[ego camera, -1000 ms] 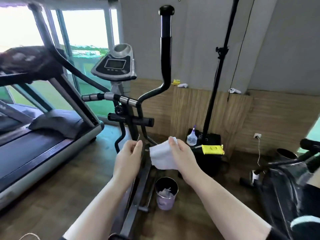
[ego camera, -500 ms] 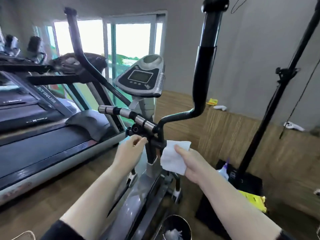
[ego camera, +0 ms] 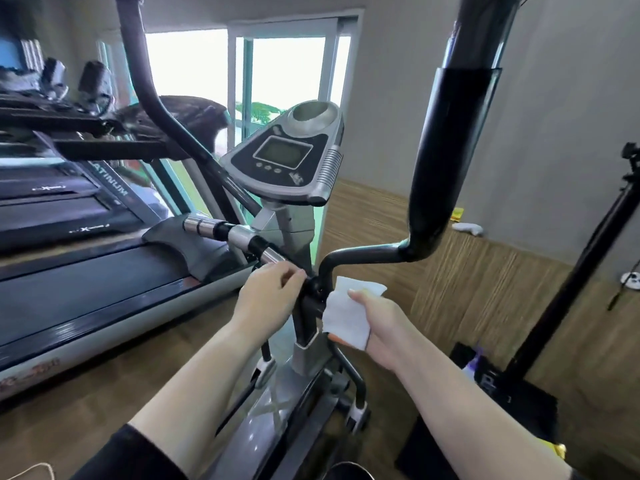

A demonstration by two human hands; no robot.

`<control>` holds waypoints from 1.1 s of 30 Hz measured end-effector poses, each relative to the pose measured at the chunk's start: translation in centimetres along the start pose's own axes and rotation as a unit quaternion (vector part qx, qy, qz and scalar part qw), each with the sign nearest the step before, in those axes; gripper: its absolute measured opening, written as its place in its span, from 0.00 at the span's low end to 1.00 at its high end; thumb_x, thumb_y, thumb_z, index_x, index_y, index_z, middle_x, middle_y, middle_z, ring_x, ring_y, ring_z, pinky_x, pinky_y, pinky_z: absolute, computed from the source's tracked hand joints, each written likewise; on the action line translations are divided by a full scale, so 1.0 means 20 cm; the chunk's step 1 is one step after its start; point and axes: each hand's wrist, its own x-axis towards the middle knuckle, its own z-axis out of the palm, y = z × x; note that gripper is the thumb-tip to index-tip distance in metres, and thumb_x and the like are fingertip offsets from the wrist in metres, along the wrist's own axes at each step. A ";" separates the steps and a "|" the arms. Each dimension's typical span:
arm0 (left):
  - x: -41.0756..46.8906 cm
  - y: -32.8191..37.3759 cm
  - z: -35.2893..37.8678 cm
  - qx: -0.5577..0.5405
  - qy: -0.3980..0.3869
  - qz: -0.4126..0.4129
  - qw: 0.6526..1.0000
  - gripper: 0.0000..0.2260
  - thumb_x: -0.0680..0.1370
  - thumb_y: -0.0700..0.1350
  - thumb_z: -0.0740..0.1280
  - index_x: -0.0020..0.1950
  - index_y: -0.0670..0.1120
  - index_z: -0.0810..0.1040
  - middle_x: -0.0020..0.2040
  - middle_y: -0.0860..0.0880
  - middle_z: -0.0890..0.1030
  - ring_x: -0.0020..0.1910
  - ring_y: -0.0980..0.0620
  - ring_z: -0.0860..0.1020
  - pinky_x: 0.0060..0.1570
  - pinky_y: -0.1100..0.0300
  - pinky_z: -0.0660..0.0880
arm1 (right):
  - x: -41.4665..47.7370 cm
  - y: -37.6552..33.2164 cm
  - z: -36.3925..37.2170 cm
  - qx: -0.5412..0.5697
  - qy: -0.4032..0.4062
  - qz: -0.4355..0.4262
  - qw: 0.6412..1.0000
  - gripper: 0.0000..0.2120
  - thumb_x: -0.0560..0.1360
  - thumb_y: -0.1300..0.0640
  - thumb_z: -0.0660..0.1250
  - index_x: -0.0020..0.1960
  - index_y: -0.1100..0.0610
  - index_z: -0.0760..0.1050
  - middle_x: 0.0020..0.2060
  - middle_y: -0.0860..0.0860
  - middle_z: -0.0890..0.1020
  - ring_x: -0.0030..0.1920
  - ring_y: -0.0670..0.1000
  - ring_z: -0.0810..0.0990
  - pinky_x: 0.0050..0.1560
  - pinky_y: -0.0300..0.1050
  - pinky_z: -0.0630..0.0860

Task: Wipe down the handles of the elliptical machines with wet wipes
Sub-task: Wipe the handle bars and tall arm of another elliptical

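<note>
Pinches a white wipe (ego camera: 346,315) in the right hand (ego camera: 381,327), below and slightly right of the console (ego camera: 287,161), thumb on top and fingers beneath. Keeps the wipe spread flat just beside the black post (ego camera: 306,317) under the console; whether touching, cannot tell. Curls the left hand (ego camera: 268,299) fingers round the inner end of the chrome handlebar (ego camera: 239,237) below the console. Faces a tall black handle (ego camera: 446,161) right of the console, a treadmill (ego camera: 86,271) left of it.
</note>
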 end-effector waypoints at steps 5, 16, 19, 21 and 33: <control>0.25 -0.01 0.07 0.101 -0.009 0.085 0.991 0.12 0.78 0.52 0.58 0.46 0.52 0.81 0.46 0.54 0.81 0.52 0.50 0.75 0.53 0.52 0.72 | 0.16 -0.16 0.06 -0.136 -0.017 -0.183 0.974 0.11 0.79 0.62 0.53 0.51 0.71 0.68 0.35 0.57 0.72 0.34 0.54 0.72 0.34 0.43 0.70; 0.56 -0.04 0.15 0.298 -0.189 0.096 0.931 0.18 0.79 0.61 0.54 0.45 0.53 0.79 0.39 0.54 0.81 0.46 0.48 0.79 0.47 0.55 0.72 | 0.59 -0.31 0.06 -0.869 0.217 -0.116 0.429 0.29 0.81 0.46 0.51 0.75 0.63 0.58 0.69 0.63 0.70 0.70 0.64 0.65 0.72 0.67 0.36; 0.61 -0.01 0.13 0.328 -0.245 0.068 0.910 0.21 0.77 0.64 0.55 0.44 0.53 0.81 0.38 0.54 0.82 0.43 0.51 0.79 0.39 0.58 0.71 | 0.65 -0.29 0.08 -0.860 0.198 -0.120 0.455 0.40 0.78 0.33 0.43 0.78 0.61 0.50 0.74 0.65 0.61 0.75 0.65 0.56 0.73 0.65 0.39; 0.65 0.00 0.13 0.331 -0.281 0.049 0.900 0.21 0.77 0.66 0.55 0.45 0.54 0.82 0.40 0.54 0.82 0.43 0.51 0.80 0.37 0.58 0.70 | 0.68 -0.33 0.08 -0.852 0.169 -0.123 0.479 0.34 0.80 0.40 0.44 0.79 0.60 0.47 0.74 0.63 0.63 0.75 0.63 0.58 0.74 0.63 0.43; 0.72 -0.07 0.20 0.361 -0.231 0.071 0.901 0.22 0.75 0.64 0.55 0.44 0.50 0.80 0.39 0.52 0.81 0.41 0.48 0.79 0.40 0.57 0.75 | 0.94 -0.43 0.20 -0.898 0.107 -0.025 0.426 0.20 0.79 0.41 0.58 0.60 0.53 0.76 0.56 0.49 0.80 0.56 0.55 0.80 0.47 0.46 0.73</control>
